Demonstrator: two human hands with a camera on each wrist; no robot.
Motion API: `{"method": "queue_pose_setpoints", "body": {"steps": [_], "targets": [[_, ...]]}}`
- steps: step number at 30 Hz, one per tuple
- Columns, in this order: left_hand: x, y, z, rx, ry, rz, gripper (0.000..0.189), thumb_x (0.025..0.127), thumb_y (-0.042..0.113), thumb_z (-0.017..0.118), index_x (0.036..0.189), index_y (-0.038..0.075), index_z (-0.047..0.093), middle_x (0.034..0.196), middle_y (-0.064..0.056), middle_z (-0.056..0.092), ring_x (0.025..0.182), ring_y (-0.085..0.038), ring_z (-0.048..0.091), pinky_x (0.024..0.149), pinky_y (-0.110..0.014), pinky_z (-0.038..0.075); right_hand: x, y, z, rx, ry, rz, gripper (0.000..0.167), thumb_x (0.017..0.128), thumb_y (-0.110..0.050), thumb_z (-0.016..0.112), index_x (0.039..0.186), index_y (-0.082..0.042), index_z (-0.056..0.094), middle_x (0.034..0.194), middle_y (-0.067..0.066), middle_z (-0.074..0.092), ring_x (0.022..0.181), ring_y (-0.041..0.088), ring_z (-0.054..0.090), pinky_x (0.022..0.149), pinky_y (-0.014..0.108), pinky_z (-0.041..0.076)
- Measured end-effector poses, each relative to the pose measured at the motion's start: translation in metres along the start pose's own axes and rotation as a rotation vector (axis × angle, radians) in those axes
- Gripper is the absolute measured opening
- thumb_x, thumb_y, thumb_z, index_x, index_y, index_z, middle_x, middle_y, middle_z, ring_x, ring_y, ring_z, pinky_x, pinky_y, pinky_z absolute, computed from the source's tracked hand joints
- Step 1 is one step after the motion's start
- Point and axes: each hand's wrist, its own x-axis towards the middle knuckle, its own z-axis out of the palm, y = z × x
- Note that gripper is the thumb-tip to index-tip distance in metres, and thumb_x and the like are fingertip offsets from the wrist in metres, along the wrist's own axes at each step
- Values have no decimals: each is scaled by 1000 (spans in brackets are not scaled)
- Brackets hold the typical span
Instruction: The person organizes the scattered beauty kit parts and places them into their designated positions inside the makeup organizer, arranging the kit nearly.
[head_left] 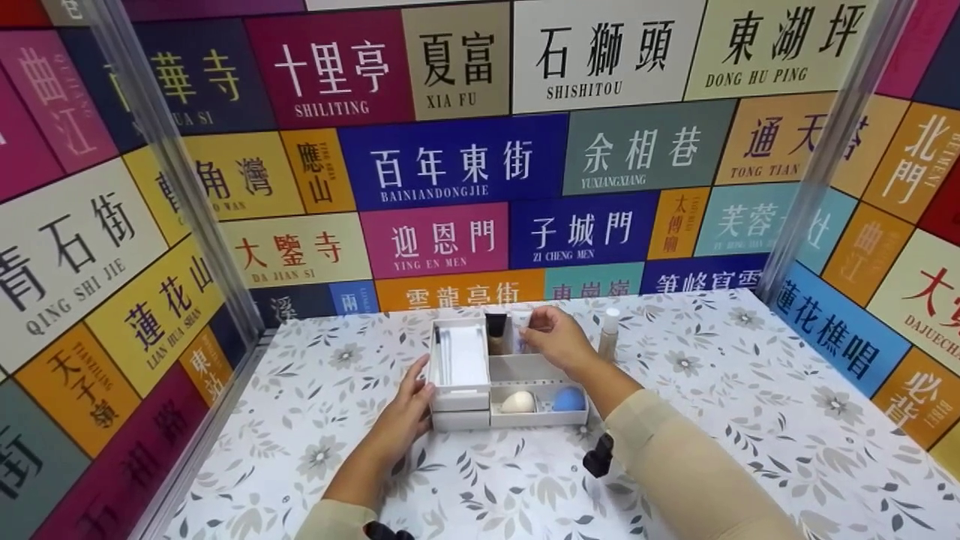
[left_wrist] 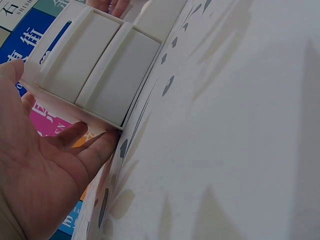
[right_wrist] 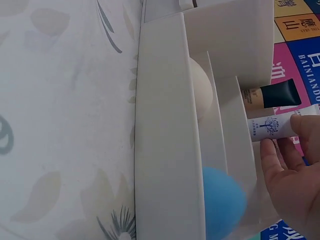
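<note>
A white desktop organizer [head_left: 460, 420] with two small drawers and open compartments stands before me. My left hand [head_left: 405, 412] touches its left side, thumb near the top and fingers lower down, as the left wrist view shows. My right hand [head_left: 555, 337] pinches a white squeeze tube [right_wrist: 272, 126] with a blue tree print between thumb and fingers. The tube's lower end is behind a rear compartment's wall, beside a beige tube with a black cap [right_wrist: 281, 93]. In the front compartment lie a cream egg-shaped makeup sponge [head_left: 517, 403] and a blue one [head_left: 568, 399].
A small bottle with a white cap [head_left: 608, 337] stands on the table right of the organizer. Slim white items [head_left: 461, 356] lie in the organizer's upper left tray. A leaf-patterned cloth [head_left: 322, 450] covers the table, and sign-printed walls [head_left: 450, 176] enclose it behind and at both sides.
</note>
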Motion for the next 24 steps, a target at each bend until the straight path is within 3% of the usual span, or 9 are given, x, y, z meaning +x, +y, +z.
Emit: {"method": "queue_pose_setpoints", "body": {"steps": [8,14,20,24], "targets": [[2,-1,-1,-16,-11,11,59,111,55,47,163,60,21,179,-19,18,160,-47,35,128,-63,36,0,2,-1,-36,-27,29,28,98,-8,76,123,-1,68,121,17,74,113,25,69,97,33,63],[0,-2,-2,-7,-23,53,60,112,53,46,166,56,19,177,-20,22,159,-47,36,128,-61,37,-3,1,-4,29,-37,21,35,97,-7,76,128,3,66,125,20,74,113,24,71,98,31,62],[-1,-2,-1,3,-24,34,60,112,56,46,165,59,19,178,-18,21,159,-45,37,128,-60,38,-12,-2,-16,89,-38,50,34,100,-9,74,131,1,67,128,19,71,106,18,70,99,37,65],[-1,-2,-1,2,-23,35,60,112,55,46,165,58,19,178,-19,20,159,-45,37,128,-60,37,-22,-2,-29,118,-31,60,38,101,-8,72,136,3,64,133,22,68,108,17,70,100,35,64]]}}
